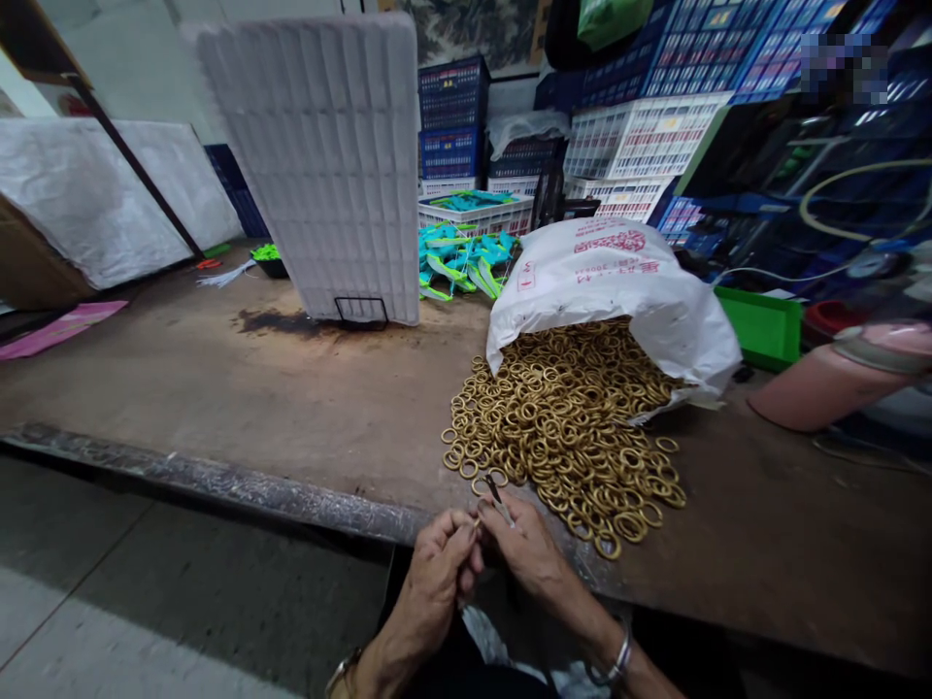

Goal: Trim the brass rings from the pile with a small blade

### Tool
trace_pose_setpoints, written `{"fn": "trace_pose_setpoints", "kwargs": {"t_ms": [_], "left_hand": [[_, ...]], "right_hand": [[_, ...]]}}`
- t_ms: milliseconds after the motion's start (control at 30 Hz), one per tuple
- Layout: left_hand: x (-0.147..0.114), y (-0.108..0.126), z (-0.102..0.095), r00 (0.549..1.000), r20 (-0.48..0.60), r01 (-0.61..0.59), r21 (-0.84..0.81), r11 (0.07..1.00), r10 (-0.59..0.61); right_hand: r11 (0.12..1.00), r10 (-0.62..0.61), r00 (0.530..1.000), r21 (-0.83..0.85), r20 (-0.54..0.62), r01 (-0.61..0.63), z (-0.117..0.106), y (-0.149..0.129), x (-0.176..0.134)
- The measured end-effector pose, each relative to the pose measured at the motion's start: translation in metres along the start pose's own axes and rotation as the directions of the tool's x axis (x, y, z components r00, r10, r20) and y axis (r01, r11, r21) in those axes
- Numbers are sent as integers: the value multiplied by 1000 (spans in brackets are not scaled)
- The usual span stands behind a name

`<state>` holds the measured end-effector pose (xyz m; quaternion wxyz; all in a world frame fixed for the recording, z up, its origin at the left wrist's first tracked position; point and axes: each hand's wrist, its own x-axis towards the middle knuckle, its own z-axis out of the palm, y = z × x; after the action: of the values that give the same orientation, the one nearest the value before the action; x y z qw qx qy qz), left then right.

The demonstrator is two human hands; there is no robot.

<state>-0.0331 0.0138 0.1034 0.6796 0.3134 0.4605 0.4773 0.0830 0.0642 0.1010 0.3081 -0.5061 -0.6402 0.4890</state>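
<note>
Single head-cam view, wearer's POV: from just off the bench's (182,388) near edge, facing fwd & angled down. L hand (438,573) & R hand (528,549) are closest, btm ctr, by that edge. Stacked crates (452,102) sit much farther off, up top. Wide shot; near edge slopes down L to R.

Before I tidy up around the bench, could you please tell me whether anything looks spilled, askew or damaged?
Gold-coloured rings heap out of the open white sack onto the tabletop, so they look spilled, perhaps deliberately. A dark stain discolours the surface at the foot of the upright pale panel.
</note>
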Motion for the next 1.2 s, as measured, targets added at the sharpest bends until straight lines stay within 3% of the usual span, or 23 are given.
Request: {"fn": "trace_pose_setpoints", "kwargs": {"t_ms": [133, 300, 433, 600, 767, 867, 1000, 1200], "left_hand": [[-1, -1, -1, 999, -39, -12, -52, 999, 10], [1, 2, 0, 997, -75, -20, -1, 1000, 20], [0, 4, 1, 992, -122, -17, 43, 999, 22], [-12, 10, 4, 997, -70, -19, 70, 997, 24], [-20, 7, 2, 996, 92, 7, -105, 994, 3], [-16, 3, -4, 997, 73, 42, -208, 977, -27], [-13, 2, -11, 998, 6, 64, -329, 942, -66], [-12, 1, -21, 978, 17, 186, -507, 842, -206]], "right_hand": [[984, -40, 999, -174, -30, 35, -6, 7, -3], [874, -174, 974, -433, 144, 220, -5, 11, -12], [803, -188, 968, -541, 169, 251, 0, 10, -14], [689, -128, 983, -701, 128, 181, -6, 20, -6], [672, -180, 984, -732, -14, 113, -17, 30, 4], [679, -211, 974, -729, -85, 83, -18, 29, 10], [652, -167, 983, -756, -81, 48, -9, 21, 15], [622, -98, 990, -783, -103, -20, 1, 18, 20]]}}
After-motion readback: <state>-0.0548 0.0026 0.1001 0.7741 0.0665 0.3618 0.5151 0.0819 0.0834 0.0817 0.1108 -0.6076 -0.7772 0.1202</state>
